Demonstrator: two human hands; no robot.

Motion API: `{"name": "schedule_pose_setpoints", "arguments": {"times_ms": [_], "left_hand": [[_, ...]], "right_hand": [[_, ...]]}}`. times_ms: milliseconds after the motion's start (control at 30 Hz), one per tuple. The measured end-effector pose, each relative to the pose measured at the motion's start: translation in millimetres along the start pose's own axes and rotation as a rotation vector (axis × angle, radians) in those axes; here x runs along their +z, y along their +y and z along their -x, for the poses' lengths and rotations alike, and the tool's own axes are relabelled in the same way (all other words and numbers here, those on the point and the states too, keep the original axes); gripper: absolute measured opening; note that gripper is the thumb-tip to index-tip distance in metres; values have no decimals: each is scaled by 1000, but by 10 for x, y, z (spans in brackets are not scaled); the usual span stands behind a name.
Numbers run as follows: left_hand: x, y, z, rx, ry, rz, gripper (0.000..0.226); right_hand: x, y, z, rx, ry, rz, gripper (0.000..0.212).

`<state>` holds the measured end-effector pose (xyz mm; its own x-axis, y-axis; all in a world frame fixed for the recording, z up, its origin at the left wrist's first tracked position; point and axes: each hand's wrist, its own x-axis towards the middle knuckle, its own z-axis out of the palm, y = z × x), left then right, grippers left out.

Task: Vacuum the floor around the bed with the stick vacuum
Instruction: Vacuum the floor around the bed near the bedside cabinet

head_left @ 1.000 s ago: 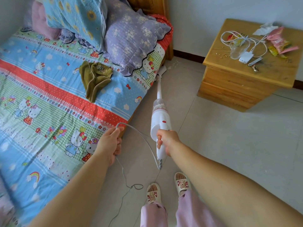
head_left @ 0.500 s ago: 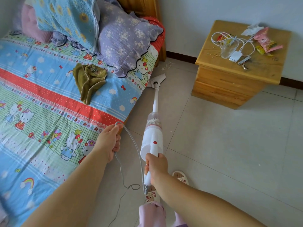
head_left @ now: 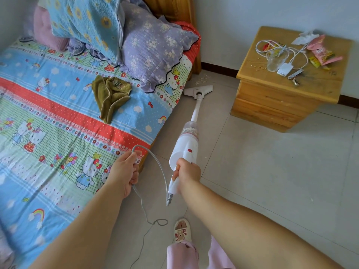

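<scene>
My right hand [head_left: 188, 172] grips the handle of the white stick vacuum [head_left: 185, 150], which slants away from me along the bed's side. Its flat floor head [head_left: 198, 90] lies on the tiles near the bed's corner, just short of a scatter of white crumbs [head_left: 202, 79] by the wall. White bits show in the clear dust cup. My left hand [head_left: 124, 172] holds a loop of the grey power cord [head_left: 157, 164] above the bed's edge. The bed [head_left: 64, 121] with its cartoon-print sheet fills the left.
A wooden nightstand [head_left: 275, 101] stands right of the vacuum head, carrying cables, a cup and wrappers. Pillows [head_left: 151, 47] are piled at the bed's head, and a green cloth [head_left: 110, 94] lies on the sheet. The cord trails on the floor near my slippered foot [head_left: 182, 231]. Open tiles stretch to the right.
The vacuum was drawn back toward me half a second ago and now reaches forward again, its head closer to the crumbs. My left hand keeps hold of the cord.
</scene>
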<state>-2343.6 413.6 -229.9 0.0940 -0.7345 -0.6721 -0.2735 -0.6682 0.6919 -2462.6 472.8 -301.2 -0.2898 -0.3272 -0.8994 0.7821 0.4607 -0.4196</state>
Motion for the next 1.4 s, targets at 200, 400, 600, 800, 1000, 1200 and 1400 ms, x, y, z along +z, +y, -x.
{"name": "schedule_pose_setpoints", "arguments": {"times_ms": [200,400,600,800,1000,1200,1400], "left_hand": [[-25,-41,-8,-3,10,9,24],[-29,-45,-24,-8,22,2,24],[38,24,-24,-8,29,-11,24],[102,86,-37,2,18,-13,25],[105,100,-69,2,19,-24,25],[112,138,-84,0,17,-25,23],[142,207,-93,31,7,-14,21]], "right_hand": [[99,-238,-116,0,24,55,23],[150,-464,-142,2,33,117,11],[188,-597,-174,13,19,119,6],[216,-656,-237,31,15,85,5],[277,-738,-333,36,-9,57,23],[377,-864,-384,30,-28,41,34],[342,-994,-379,30,-26,32,21]]}}
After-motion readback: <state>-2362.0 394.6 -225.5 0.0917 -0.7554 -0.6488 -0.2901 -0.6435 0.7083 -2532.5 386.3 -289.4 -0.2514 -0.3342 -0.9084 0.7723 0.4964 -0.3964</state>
